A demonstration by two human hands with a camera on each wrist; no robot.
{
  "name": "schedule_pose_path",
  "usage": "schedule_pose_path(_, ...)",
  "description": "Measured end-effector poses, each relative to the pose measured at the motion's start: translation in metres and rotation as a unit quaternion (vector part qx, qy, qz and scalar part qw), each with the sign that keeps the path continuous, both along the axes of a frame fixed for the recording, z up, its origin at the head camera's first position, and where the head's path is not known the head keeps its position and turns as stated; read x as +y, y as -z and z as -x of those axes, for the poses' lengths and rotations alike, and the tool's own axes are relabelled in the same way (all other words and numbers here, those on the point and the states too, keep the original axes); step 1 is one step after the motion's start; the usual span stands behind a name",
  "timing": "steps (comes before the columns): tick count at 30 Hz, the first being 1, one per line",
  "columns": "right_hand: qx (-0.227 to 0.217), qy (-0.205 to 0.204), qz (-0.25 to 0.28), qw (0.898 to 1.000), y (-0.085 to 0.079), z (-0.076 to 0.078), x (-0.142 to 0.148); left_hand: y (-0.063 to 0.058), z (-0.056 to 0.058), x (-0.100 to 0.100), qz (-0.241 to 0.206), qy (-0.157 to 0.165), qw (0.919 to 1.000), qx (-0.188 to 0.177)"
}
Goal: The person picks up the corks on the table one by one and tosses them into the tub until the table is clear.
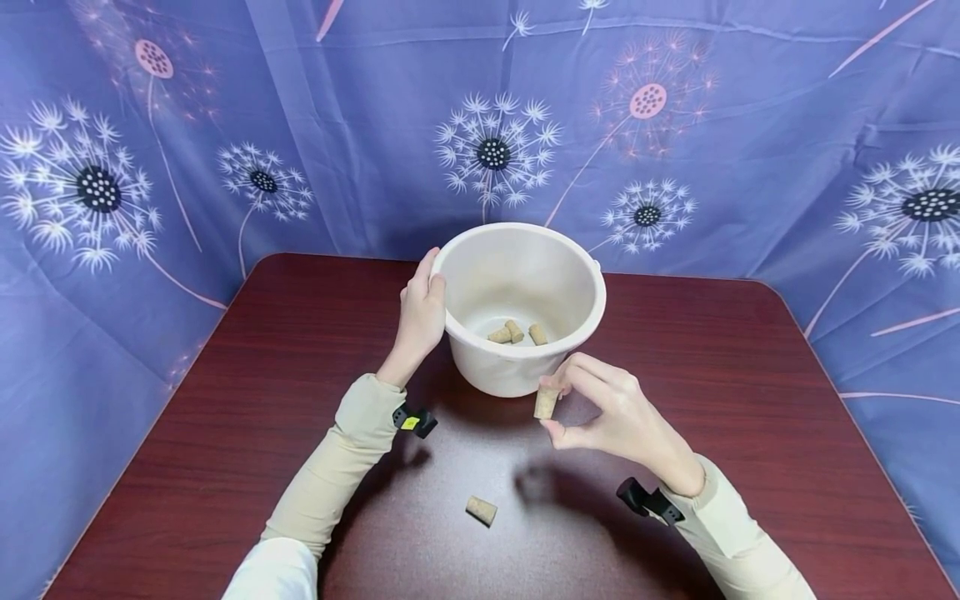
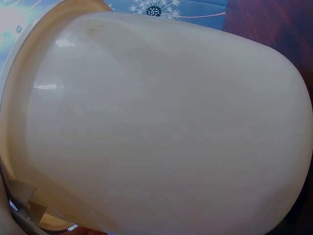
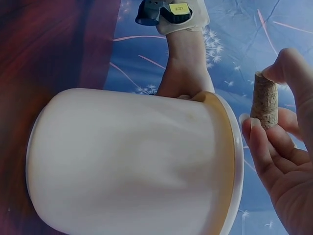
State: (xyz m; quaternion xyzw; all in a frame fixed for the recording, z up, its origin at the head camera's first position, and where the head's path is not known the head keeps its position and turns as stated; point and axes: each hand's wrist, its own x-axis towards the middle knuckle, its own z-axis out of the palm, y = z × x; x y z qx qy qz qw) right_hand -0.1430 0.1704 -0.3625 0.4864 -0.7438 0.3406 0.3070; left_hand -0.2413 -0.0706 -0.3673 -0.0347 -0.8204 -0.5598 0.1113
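Observation:
My left hand (image 1: pixel 422 315) grips the rim of a white plastic bucket (image 1: pixel 491 368) on its left side. The bucket's outer wall (image 2: pixel 166 122) fills most of the left wrist view, with that hand largely hidden there. My right hand (image 1: pixel 611 412) pinches a cork (image 1: pixel 546 402) between thumb and fingertips, in front of the bucket's near right side. In the right wrist view this tapered cork (image 3: pixel 265 100) is held by its two ends. Several corks (image 1: pixel 514 332) lie on the bucket's floor. One loose cork (image 1: pixel 481 511) lies on the table, nearer to me.
The dark red wooden table (image 1: pixel 750 400) has rounded far corners. A blue cloth (image 1: pixel 375 125) printed with dandelions hangs behind and beside it. Black wrist devices (image 1: pixel 649 502) sit at both cuffs.

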Motion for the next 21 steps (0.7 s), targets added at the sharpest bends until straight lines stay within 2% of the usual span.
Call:
schedule_pose_path(10,-0.003,0.011,0.019,1.0,-0.0044,0.0034,0.0006,0.0004,0.0002,0.0002,-0.003,-0.002,1.0,0.001)
schedule_pose_path(21,0.004,0.042,0.037,0.998,-0.0092,0.0064,-0.0005,0.0015,0.0012,-0.0005,0.001,-0.002,1.0,0.003)
